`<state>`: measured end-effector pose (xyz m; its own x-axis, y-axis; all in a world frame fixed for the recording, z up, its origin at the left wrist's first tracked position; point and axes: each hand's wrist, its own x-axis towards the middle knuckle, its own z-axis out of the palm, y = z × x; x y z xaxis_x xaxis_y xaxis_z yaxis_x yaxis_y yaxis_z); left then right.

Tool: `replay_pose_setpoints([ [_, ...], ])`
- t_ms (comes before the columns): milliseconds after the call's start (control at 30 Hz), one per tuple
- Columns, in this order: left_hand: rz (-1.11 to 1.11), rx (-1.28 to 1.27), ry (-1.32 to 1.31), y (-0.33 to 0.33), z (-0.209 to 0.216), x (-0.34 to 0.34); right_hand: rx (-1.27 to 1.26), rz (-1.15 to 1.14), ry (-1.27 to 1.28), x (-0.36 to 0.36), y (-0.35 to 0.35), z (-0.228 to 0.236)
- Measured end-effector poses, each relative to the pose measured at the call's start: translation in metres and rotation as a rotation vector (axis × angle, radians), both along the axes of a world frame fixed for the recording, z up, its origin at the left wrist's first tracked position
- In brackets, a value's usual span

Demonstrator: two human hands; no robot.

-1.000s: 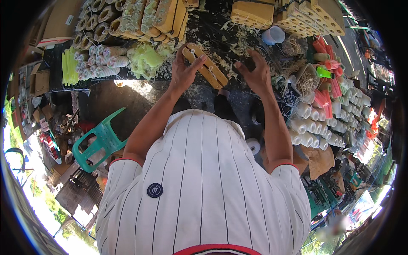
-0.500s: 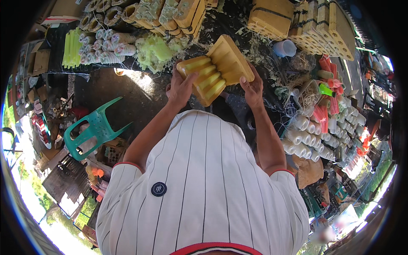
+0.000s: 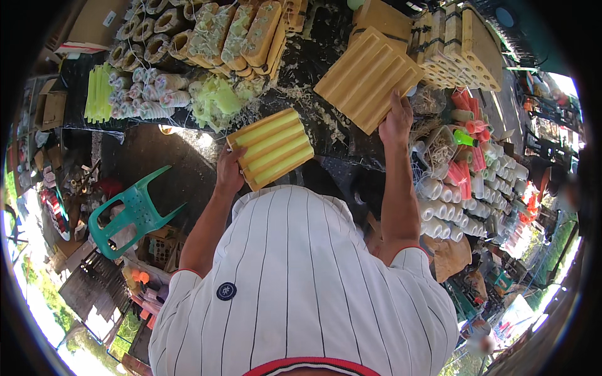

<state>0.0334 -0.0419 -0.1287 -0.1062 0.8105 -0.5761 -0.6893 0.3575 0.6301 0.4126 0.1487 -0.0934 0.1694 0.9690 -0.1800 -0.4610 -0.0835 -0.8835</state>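
Observation:
My left hand (image 3: 229, 169) grips the left edge of a grooved mold half (image 3: 280, 155), with the thumb on its face. Several pale yellow-green candles (image 3: 276, 141) lie side by side in its grooves. Farther off and to the right, my right hand (image 3: 396, 119) is closed on the lower right edge of the other mold half (image 3: 370, 78). That half is tan, tilted, and its long grooves hold nothing. The two halves are well apart, both held above the dark work table.
Yellow-green candles (image 3: 98, 93) and wrapped rolls (image 3: 157, 88) lie at the table's left, beside wax scraps (image 3: 216, 103). Closed molds (image 3: 257, 37) stand behind them; stacked mold blocks (image 3: 461, 44) fill the far right. White candles (image 3: 448, 210) are piled right. A green chair (image 3: 128, 216) stands left.
The two mold halves have come apart. My right hand has carried the bare half away to the far right, while my left hand has drawn the candle-filled half slightly left and nearer.

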Motion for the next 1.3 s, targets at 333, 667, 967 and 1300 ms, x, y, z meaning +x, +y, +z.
replay_pose_setpoints([
  [333,-0.027,-0.117,-0.084,0.034,-0.047,0.000,-0.223,-0.031,-0.764,0.067,0.198,-0.010],
  [667,-0.352,-0.103,0.260,0.085,-0.051,0.022,-0.298,0.023,-1.686,0.067,0.258,-0.032],
  [967,-0.915,-0.179,1.079,0.148,-0.040,0.014,0.283,0.429,-1.597,-0.032,-0.025,-0.034],
  [1300,-0.680,-0.015,1.453,0.118,-0.055,0.035,0.453,0.495,-1.682,-0.086,-0.085,-0.061],
])
